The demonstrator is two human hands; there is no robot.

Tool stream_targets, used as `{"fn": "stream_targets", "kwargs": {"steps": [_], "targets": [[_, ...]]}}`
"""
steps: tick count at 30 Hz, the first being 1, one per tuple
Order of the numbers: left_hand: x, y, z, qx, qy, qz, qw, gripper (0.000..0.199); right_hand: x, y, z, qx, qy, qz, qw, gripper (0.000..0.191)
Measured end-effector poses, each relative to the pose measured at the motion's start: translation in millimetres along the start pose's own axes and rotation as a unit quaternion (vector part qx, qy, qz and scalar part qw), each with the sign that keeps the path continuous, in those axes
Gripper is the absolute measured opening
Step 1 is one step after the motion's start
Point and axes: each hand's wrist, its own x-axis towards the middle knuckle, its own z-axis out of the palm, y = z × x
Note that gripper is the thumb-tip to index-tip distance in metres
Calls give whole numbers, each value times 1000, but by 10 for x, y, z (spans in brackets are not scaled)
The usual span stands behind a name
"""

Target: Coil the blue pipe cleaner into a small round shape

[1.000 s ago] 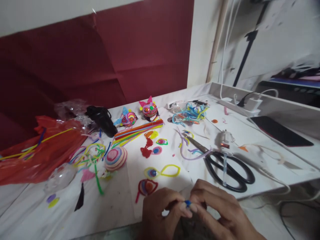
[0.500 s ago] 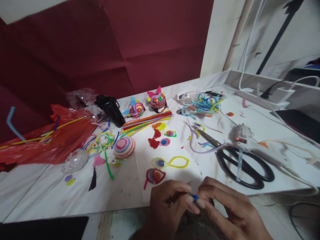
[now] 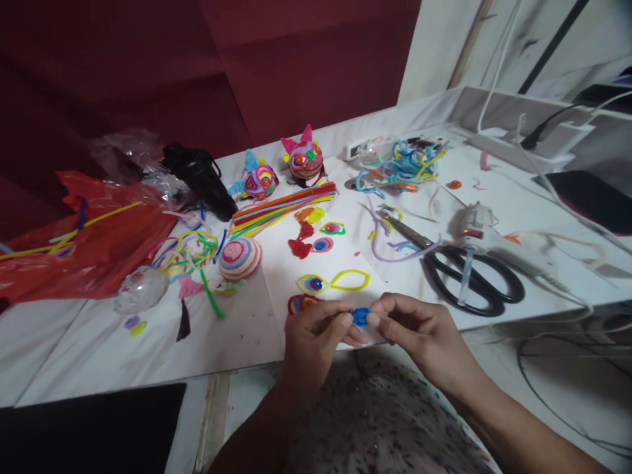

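A small piece of coiled blue pipe cleaner (image 3: 361, 316) is pinched between my two hands at the table's front edge. My left hand (image 3: 318, 336) grips its left end with thumb and fingers. On its right end, the thumb and forefinger of my right hand (image 3: 419, 329) are closed. Just beyond lie a yellow pipe-cleaner loop (image 3: 350, 280) and a white, yellow and blue eye shape (image 3: 310, 284). A red eye shape (image 3: 297, 305) is partly hidden behind my left hand. Farther up the paper are a pink eye shape with a blue centre (image 3: 322, 245) and a green-edged one (image 3: 333, 228).
Black-handled scissors (image 3: 474, 283) and a glue gun (image 3: 474, 227) lie to the right. At the back stand two colourful animal heads (image 3: 305, 161), near a bundle of pipe cleaners (image 3: 284, 207). A striped ball (image 3: 240, 257), clear plastic ball (image 3: 142, 289) and red plastic bag (image 3: 113, 237) are left.
The view has tilted down, showing more of my arms and lap. My hands have parted slightly, and more of the blue piece between them shows.
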Motion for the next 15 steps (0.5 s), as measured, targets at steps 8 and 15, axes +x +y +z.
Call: {"fn": "stream_targets", "kwargs": {"steps": [8,15], "targets": [[-6,-165,14,-69,-2,-25,997,33,12,94,6,56,56,36,996,34],[12,-214,39,-34,-20,-27,999,15,6,149,27,85,58,34,994,28]]}}
